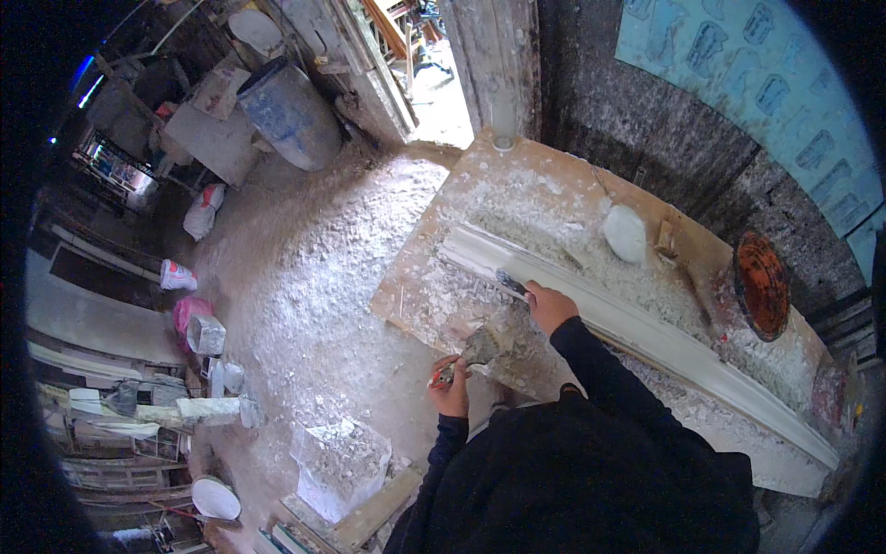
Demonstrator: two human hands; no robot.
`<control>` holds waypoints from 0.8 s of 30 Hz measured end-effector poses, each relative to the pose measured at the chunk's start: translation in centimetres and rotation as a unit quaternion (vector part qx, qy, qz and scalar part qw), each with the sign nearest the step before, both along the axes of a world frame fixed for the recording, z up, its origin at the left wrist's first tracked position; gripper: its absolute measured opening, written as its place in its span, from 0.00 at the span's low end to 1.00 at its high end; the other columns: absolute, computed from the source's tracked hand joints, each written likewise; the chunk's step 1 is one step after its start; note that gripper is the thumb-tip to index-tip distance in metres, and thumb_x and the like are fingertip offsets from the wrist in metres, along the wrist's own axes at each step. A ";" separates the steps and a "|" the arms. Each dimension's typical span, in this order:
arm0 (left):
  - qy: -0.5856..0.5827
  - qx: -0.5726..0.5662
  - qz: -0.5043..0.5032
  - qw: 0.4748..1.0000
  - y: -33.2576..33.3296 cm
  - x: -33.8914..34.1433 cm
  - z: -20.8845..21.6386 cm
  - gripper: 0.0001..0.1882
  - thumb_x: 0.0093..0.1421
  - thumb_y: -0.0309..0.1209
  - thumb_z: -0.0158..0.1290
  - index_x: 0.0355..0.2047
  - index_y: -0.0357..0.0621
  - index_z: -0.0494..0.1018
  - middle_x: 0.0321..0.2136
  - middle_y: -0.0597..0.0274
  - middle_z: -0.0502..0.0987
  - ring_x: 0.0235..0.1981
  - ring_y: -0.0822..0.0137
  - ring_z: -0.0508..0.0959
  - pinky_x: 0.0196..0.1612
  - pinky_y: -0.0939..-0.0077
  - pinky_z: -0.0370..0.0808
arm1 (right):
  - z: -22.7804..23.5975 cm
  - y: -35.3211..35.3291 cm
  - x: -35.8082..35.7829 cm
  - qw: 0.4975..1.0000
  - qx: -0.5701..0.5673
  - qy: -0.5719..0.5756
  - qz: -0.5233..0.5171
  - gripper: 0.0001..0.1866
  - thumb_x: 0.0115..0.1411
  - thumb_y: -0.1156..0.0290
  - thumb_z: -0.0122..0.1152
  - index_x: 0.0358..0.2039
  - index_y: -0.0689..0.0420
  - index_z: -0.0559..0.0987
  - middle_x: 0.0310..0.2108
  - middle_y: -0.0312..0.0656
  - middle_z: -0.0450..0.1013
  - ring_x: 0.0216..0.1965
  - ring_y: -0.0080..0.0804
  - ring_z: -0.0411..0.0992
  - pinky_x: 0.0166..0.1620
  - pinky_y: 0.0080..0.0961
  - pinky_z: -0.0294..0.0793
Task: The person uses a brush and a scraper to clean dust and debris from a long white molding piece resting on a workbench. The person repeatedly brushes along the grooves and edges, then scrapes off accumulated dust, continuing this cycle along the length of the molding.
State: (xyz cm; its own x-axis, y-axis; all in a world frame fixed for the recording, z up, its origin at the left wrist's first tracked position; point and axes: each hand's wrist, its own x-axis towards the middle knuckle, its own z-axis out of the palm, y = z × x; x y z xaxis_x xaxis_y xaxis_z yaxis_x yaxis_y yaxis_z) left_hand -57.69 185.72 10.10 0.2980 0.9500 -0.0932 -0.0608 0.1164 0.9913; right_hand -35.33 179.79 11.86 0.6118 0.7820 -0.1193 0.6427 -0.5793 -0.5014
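Observation:
A long white plaster moulding (637, 323) runs diagonally across the worktable (420, 268), which is strewn with white crumbs and dust. My right hand (551, 308) is closed on a small tool with a dark grey end (508, 280), held at the moulding near its far left end. What kind of tool it is cannot be made out. My left hand (449, 395), at the table's near edge, grips the red-ended handle of a putty knife (482, 347). That knife's broad, plaster-smeared blade points up and right, over the table edge and short of the moulding.
On the table behind the moulding lie a white rounded lump (625, 234), a small wooden block (665, 240) and a rusty orange basin (763, 286). A blue drum (291, 113) stands near the doorway. A white sack of rubble (341, 462) sits on the floor, lower left, beside a plank (378, 510).

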 end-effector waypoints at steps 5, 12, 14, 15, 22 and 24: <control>-0.010 0.017 -0.005 1.000 0.3 -0.1 -0.1 0.09 0.53 0.28 0.52 0.32 0.36 0.69 0.26 0.61 0.71 0.25 0.74 0.73 0.27 0.81 0.74 | 0.9 -1.7 1.2 0.999 -0.022 0.008 0.038 0.09 0.55 0.63 0.44 0.34 0.52 0.68 0.26 0.49 0.70 0.30 0.49 0.69 0.32 0.43 0.65; -0.023 0.006 0.020 1.000 1.0 -0.5 -0.4 0.09 0.52 0.28 0.53 0.32 0.35 0.68 0.24 0.60 0.72 0.24 0.74 0.72 0.26 0.81 0.74 | 3.9 -8.5 2.1 0.990 -0.137 0.016 0.029 0.09 0.56 0.63 0.42 0.35 0.52 0.67 0.27 0.48 0.70 0.30 0.49 0.69 0.31 0.44 0.67; -0.026 0.000 0.020 0.999 1.1 -0.6 -0.6 0.10 0.52 0.29 0.53 0.32 0.35 0.68 0.25 0.60 0.72 0.25 0.73 0.73 0.26 0.80 0.74 | 2.3 -7.8 2.0 0.995 -0.091 -0.008 0.040 0.09 0.56 0.64 0.43 0.35 0.52 0.66 0.27 0.48 0.70 0.30 0.49 0.69 0.30 0.44 0.67; -0.024 -0.002 0.013 1.000 1.2 -0.7 -0.8 0.11 0.52 0.30 0.53 0.32 0.36 0.67 0.26 0.60 0.71 0.26 0.71 0.73 0.25 0.79 0.74 | 1.5 -7.2 1.8 0.996 -0.068 -0.021 0.044 0.09 0.56 0.64 0.43 0.35 0.52 0.66 0.28 0.48 0.70 0.30 0.49 0.69 0.30 0.44 0.67; -0.020 -0.003 0.015 1.000 1.1 -0.4 -0.4 0.09 0.52 0.27 0.53 0.32 0.35 0.68 0.25 0.60 0.71 0.23 0.74 0.72 0.26 0.81 0.74 | 0.8 3.9 -0.3 0.999 0.005 -0.017 0.043 0.09 0.55 0.64 0.45 0.35 0.51 0.68 0.24 0.48 0.70 0.30 0.48 0.69 0.31 0.42 0.66; -0.029 -0.001 -0.002 1.000 1.1 -0.4 -0.4 0.09 0.52 0.28 0.53 0.32 0.36 0.68 0.25 0.60 0.71 0.23 0.74 0.72 0.26 0.80 0.75 | 0.8 4.8 0.3 0.998 0.001 -0.012 0.054 0.10 0.54 0.64 0.45 0.36 0.50 0.68 0.26 0.48 0.71 0.30 0.48 0.69 0.31 0.42 0.67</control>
State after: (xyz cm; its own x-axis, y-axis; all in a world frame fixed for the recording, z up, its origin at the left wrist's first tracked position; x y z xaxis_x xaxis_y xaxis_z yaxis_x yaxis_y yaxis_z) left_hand -58.11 186.80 9.70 0.3068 0.9486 -0.0776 -0.1170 0.1186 0.9860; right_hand -35.05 184.64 12.63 0.5262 0.8438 -0.1049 0.7132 -0.5052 -0.4860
